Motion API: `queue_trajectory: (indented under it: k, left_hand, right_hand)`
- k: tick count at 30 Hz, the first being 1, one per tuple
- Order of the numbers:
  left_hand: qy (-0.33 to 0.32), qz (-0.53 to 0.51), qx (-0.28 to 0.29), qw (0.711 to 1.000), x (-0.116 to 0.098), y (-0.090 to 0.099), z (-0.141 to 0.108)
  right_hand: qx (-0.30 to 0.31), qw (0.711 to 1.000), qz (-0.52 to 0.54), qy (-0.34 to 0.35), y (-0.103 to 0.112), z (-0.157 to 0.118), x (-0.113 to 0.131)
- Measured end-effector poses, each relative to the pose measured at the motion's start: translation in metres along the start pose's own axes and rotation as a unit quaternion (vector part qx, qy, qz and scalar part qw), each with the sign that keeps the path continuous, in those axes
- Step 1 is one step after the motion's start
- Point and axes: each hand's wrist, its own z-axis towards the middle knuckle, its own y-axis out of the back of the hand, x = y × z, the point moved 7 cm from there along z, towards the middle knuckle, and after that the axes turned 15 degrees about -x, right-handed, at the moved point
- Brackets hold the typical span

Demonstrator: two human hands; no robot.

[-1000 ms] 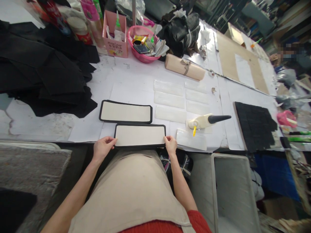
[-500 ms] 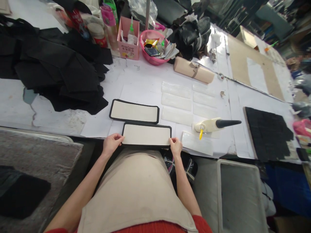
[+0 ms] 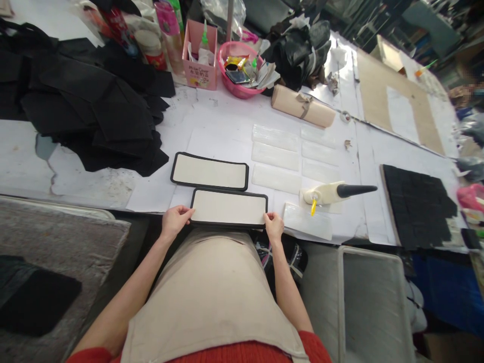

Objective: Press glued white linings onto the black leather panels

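Note:
A cream panel with a black border [image 3: 229, 207] lies at the table's front edge. My left hand [image 3: 176, 221] pinches its left end near the lower corner, and my right hand [image 3: 274, 225] pinches the right end. Just behind it, slightly to the left, lies a similar black-bordered panel [image 3: 209, 172]. To the right of my right hand are a clear plastic sheet [image 3: 307, 220] and a cream bottle with a black tip and a yellow piece [image 3: 324, 194]. Several clear strips [image 3: 276, 155] lie in rows behind the bottle.
Black pieces [image 3: 86, 101] are heaped at the left. At the back stand a pink box [image 3: 200, 75] and a pink basket [image 3: 242, 91], with a beige roll [image 3: 302, 105] beside them. A black stack [image 3: 418, 206] lies right; a grey bin [image 3: 374, 302] stands below.
Both hands keep their pinch on the front panel's ends, with no clear movement. The view has shifted very slightly.

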Motion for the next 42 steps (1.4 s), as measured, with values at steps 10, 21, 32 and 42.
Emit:
queue_trajectory:
  k: [10, 21, 32, 42]
  left_hand:
    - [0.000, 0.002, 0.012, 1.000, 0.004, -0.004, 0.004]
    - [-0.005, 0.037, 0.014, 0.999, 0.008, -0.005, 0.006]
    - [-0.010, 0.033, 0.012, 0.999, 0.003, -0.003, 0.004]
    - [-0.008, 0.022, 0.005, 1.000, 0.005, -0.005, 0.004]
  right_hand:
    - [0.001, 1.000, -0.013, 0.000, -0.002, 0.000, 0.000]
    - [0.011, 0.999, -0.029, -0.026, -0.004, 0.000, 0.001]
    - [0.010, 0.999, -0.034, -0.011, -0.005, 0.002, 0.002]
    - [0.008, 1.000, -0.022, -0.017, -0.008, 0.004, -0.001]
